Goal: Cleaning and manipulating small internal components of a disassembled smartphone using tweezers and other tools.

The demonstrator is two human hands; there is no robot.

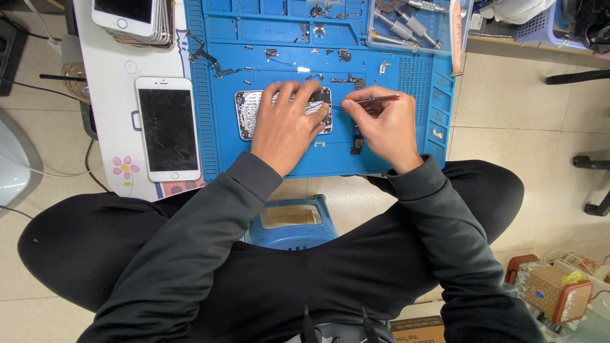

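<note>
An opened phone body [246, 114] with bare metal insides lies on a blue repair mat [394, 121]. My left hand [286, 124] rests flat on top of it, fingers spread, pressing it down. My right hand [384, 127] pinches metal tweezers [375, 99] whose tip points left to the phone's right end, near my left fingertips. A small black part [357, 145] lies on the mat under my right hand.
A white phone with a cracked dark screen [168, 127] lies left of the mat. A stack of phones [133, 19] sits at top left. Small screws and parts [346, 56] dot the mat. A clear tray of screwdrivers [406, 25] stands at top right. A blue stool [291, 222] is below.
</note>
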